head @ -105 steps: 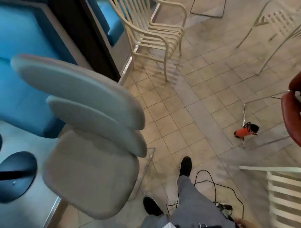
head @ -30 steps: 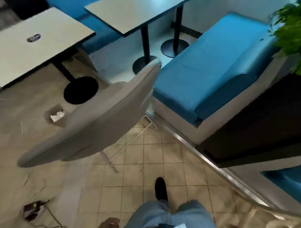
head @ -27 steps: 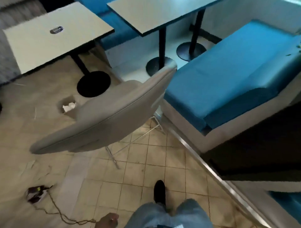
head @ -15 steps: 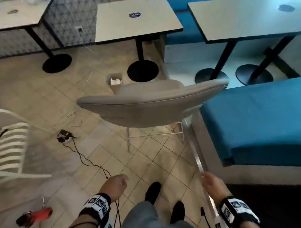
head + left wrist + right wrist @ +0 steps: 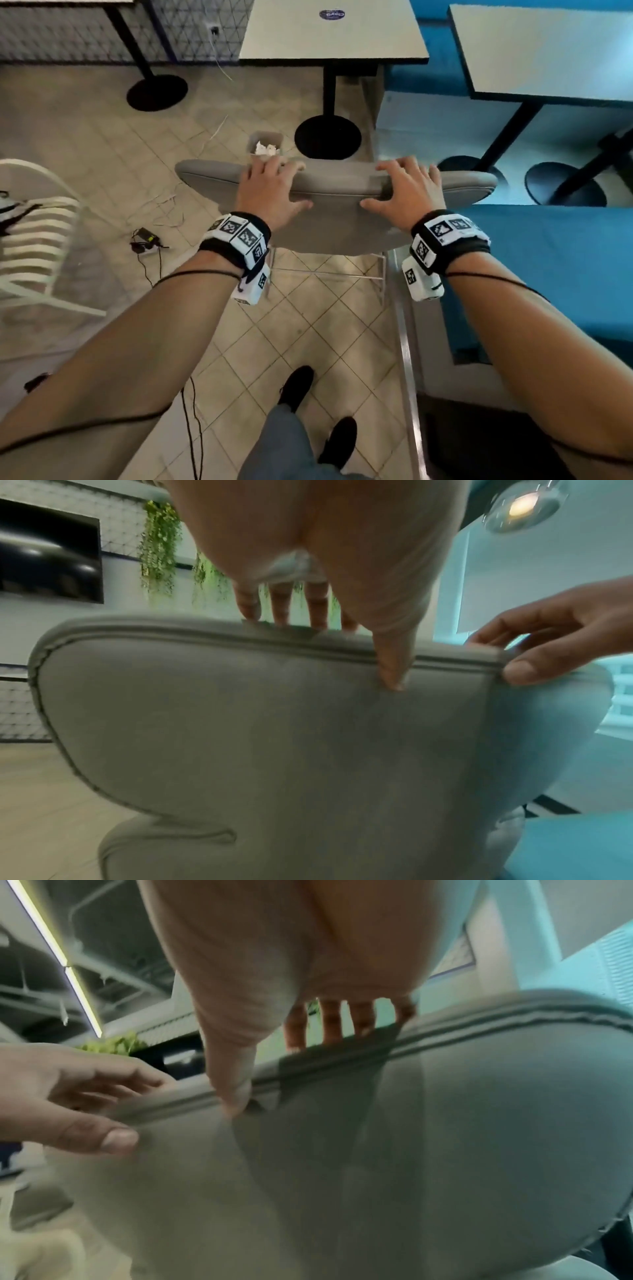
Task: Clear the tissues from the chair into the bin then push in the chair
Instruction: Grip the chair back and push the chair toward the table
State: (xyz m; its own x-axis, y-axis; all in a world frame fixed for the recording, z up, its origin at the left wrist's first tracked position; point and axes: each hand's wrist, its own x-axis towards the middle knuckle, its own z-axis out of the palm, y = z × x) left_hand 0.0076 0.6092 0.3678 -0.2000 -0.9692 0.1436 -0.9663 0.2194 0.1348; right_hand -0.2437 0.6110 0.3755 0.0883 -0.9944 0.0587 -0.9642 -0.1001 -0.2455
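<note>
Hands first: both arms reach forward and down, and both grips sit on the top edge of the grey upholstered chair (image 5: 337,192). The left hand (image 5: 269,192) lies palm-down over the backrest's left half, four fingers (image 5: 281,604) draped over the far side of the rim and the thumb (image 5: 390,664) pressed against the near face just below the piped seam, so this grip clasps the backrest. The right hand (image 5: 406,195) mirrors it on the right half, its fingers (image 5: 330,1023) hooked over the rim and its thumb (image 5: 232,1085) on the near face, likewise grasping the backrest. The two grips are apart, with a bare stretch of rim between the thumbs. Each wrist carries a black band with white marker blocks. Just beyond the left grip, on the tiled floor, stands one small open bin (image 5: 265,144) with crumpled white tissues (image 5: 265,149) inside; how many tissues cannot be told. Farther beyond the grips stand three tabletops on black pedestal feet, the middle tabletop (image 5: 334,34) directly ahead of the chair. Right of the right grip runs one blue bench seat (image 5: 548,274). Left of the left grip is one white slatted chair (image 5: 34,233), and near it one small power adapter (image 5: 145,238) on the floor. Two black shoes show below the arms.
</note>
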